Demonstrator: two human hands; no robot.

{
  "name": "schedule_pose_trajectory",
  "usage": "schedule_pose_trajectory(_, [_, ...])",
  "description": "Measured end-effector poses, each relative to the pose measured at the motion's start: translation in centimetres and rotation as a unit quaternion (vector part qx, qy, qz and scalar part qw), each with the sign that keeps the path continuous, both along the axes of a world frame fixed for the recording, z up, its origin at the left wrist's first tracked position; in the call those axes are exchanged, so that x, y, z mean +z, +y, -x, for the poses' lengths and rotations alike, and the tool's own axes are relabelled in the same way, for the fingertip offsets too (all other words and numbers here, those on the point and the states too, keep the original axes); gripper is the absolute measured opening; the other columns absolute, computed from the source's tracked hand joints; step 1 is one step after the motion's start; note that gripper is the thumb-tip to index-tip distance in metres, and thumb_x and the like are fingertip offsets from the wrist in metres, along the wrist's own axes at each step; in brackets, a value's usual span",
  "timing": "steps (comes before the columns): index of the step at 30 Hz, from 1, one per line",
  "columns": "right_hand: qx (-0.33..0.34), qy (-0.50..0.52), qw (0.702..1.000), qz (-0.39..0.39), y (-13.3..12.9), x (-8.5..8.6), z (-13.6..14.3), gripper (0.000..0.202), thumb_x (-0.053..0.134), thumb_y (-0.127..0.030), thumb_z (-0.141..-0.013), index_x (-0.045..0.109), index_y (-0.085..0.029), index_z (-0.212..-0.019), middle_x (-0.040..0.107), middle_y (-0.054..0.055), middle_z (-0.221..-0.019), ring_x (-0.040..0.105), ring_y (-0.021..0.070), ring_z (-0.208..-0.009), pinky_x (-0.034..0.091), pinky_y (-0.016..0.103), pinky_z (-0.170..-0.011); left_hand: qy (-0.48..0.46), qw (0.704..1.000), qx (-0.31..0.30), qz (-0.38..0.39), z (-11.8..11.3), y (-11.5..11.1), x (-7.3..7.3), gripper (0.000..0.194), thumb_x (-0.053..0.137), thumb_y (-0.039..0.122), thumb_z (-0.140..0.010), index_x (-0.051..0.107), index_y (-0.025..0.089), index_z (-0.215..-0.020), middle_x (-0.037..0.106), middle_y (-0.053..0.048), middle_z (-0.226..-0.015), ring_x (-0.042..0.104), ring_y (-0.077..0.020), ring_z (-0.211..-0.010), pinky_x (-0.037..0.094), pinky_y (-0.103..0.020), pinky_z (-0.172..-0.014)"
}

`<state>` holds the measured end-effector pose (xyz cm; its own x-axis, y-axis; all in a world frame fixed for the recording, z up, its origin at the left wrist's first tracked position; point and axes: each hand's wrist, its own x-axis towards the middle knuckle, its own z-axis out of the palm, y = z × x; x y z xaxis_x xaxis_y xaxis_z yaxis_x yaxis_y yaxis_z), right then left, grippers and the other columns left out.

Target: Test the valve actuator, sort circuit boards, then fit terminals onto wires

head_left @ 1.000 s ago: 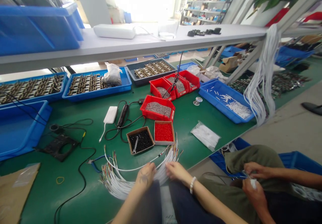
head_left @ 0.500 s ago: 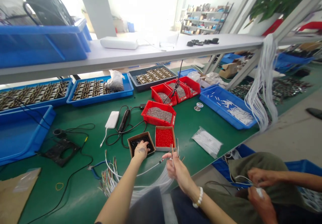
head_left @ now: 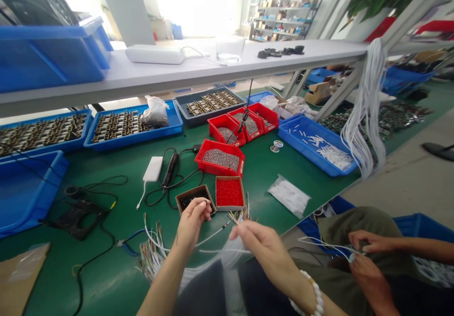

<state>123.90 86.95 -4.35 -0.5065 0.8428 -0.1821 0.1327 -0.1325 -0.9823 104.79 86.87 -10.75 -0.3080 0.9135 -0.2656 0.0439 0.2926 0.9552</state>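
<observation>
My left hand point(head_left: 193, 219) is closed in a pinch just in front of the small carton of black parts point(head_left: 191, 197). Whatever its fingertips hold is too small to make out. To the right, my right hand point(head_left: 260, 242) grips a white cable point(head_left: 220, 250) near its end, and thin coloured wires point(head_left: 233, 217) stick out past the thumb. Beneath both hands runs a bundle of white cables point(head_left: 198, 271), whose coloured wire ends point(head_left: 152, 254) fan out at the left. A carton of small red parts point(head_left: 230, 193) stands just beyond my right hand.
Red bins point(head_left: 220, 157) of small metal parts stand behind the cartons. A blue tray point(head_left: 319, 145) holds white pieces, and a clear bag point(head_left: 289, 195) lies nearby. A black tool point(head_left: 170, 169) with its cord lies left. Another person's hands point(head_left: 369, 254) handle white cable at right.
My left hand has come up out of the carton of black parts and closed into a pinch. My right hand has turned, tipping the wire ends toward the left. The view has shifted slightly.
</observation>
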Motion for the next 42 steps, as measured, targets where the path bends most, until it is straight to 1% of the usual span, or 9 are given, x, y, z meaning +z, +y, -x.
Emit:
schedule_pose_trajectory(5, [0.069, -0.008, 0.998, -0.014, -0.2, 2.2, 0.3, 0.043, 0.043, -0.044, -0.094, 0.056, -0.016, -0.063, 0.047, -0.001, -0.059, 0.044, 0.0119, -0.059, 0.033, 0.024, -0.057, -0.180, 0.980, 0.058, -0.063, -2.1, -3.6, 6.4, 0.029, 0.061, 0.040, -0.078, 0.066, 0.016, -0.093, 0.062, -0.002, -0.077, 0.058, -0.0105, -0.067, 0.053, -0.025, -0.067])
schedule_pose_trajectory(9, [0.067, -0.013, 0.996, -0.057, -0.3, 2.8, 0.8, 0.039, 0.044, -0.035, -0.094, 0.051, -0.016, -0.061, 0.044, -0.003, -0.057, 0.041, 0.0099, -0.056, 0.030, 0.023, -0.055, -0.305, 0.947, 0.078, -0.070, -3.0, -4.2, 8.0, 0.021, 0.077, 0.032, -0.072, 0.070, 0.015, -0.082, 0.064, -0.001, -0.074, 0.058, -0.0089, -0.063, 0.051, -0.021, -0.063])
schedule_pose_trajectory(12, [0.056, 0.006, 0.998, -0.030, -0.5, 1.2, 1.9, 0.033, 0.045, -0.036, -0.095, 0.059, -0.016, -0.074, 0.045, -0.003, -0.059, 0.038, 0.0091, -0.054, 0.029, 0.022, -0.052, -0.304, 0.946, 0.104, -0.034, -3.8, -3.8, 6.4, 0.030, 0.078, 0.039, -0.069, 0.068, 0.015, -0.084, 0.065, -0.002, -0.080, 0.060, -0.0108, -0.068, 0.052, -0.023, -0.064])
schedule_pose_trajectory(16, [0.037, 0.098, 0.986, 0.128, -0.4, -2.4, 2.9, 0.040, 0.048, -0.048, -0.092, 0.056, -0.016, -0.114, 0.043, -0.007, -0.052, 0.031, 0.0085, -0.044, 0.023, 0.022, -0.044, -0.253, 0.954, 0.163, 0.008, -2.8, -3.9, 0.8, 0.038, 0.078, 0.046, -0.065, 0.062, 0.015, -0.081, 0.064, -0.001, -0.078, 0.060, -0.0118, -0.069, 0.053, -0.026, -0.067])
schedule_pose_trajectory(24, [-0.098, 0.151, 0.965, 0.188, 1.3, -3.9, 0.0, 0.045, 0.066, -0.053, -0.081, 0.067, -0.010, -0.095, 0.026, -0.009, -0.054, 0.019, 0.0063, -0.048, 0.015, 0.023, -0.046, -0.058, 0.986, 0.109, 0.109, 2.2, -6.7, -7.9, 0.016, 0.061, 0.026, -0.089, 0.059, 0.013, -0.080, 0.058, 0.004, -0.071, 0.053, -0.0085, -0.057, 0.048, -0.023, -0.054])
schedule_pose_trajectory(28, [-0.092, 0.186, 0.952, 0.225, 1.5, -3.7, -0.4, 0.039, 0.070, -0.050, -0.079, 0.065, -0.013, -0.089, 0.035, -0.008, -0.057, 0.019, 0.0042, -0.045, 0.017, 0.022, -0.044, -0.068, 0.991, 0.000, 0.119, 1.4, -6.7, -7.7, 0.022, 0.060, 0.033, -0.089, 0.061, 0.013, -0.079, 0.062, 0.002, -0.073, 0.059, -0.0115, -0.063, 0.051, -0.029, -0.063])
schedule_pose_trajectory(35, [-0.089, 0.199, 0.937, 0.274, 0.9, -3.9, 0.2, 0.031, 0.075, -0.042, -0.077, 0.066, -0.014, -0.086, 0.039, -0.008, -0.054, 0.022, 0.0028, -0.044, 0.016, 0.021, -0.043, -0.186, 0.955, -0.215, 0.082, 0.8, -7.4, -0.9, 0.051, 0.044, 0.058, -0.091, 0.072, 0.015, -0.098, 0.074, -0.009, -0.098, 0.064, -0.0218, -0.102, 0.041, -0.036, -0.100])
schedule_pose_trajectory(38, [-0.084, 0.200, 0.934, 0.284, 0.8, -3.9, 0.4, 0.030, 0.076, -0.041, -0.076, 0.067, -0.014, -0.085, 0.040, -0.008, -0.054, 0.022, 0.0025, -0.043, 0.016, 0.020, -0.043, -0.208, 0.940, -0.256, 0.085, 0.6, -8.1, -0.4, 0.053, 0.048, 0.059, -0.088, 0.073, 0.013, -0.082, 0.068, -0.005, -0.063, 0.066, -0.0187, -0.070, 0.048, -0.032, -0.076])
schedule_pose_trajectory(42, [-0.080, 0.199, 0.933, 0.290, 0.8, -4.1, 0.4, 0.030, 0.076, -0.041, -0.077, 0.067, -0.014, -0.085, 0.038, -0.008, -0.053, 0.022, 0.0026, -0.043, 0.016, 0.021, -0.042, -0.220, 0.962, -0.157, 0.042, 1.0, -9.0, -2.0, 0.059, 0.041, 0.066, -0.087, 0.060, 0.016, -0.062, 0.023, 0.011, -0.037, 0.025, -0.0073, -0.033, 0.024, -0.023, -0.040])
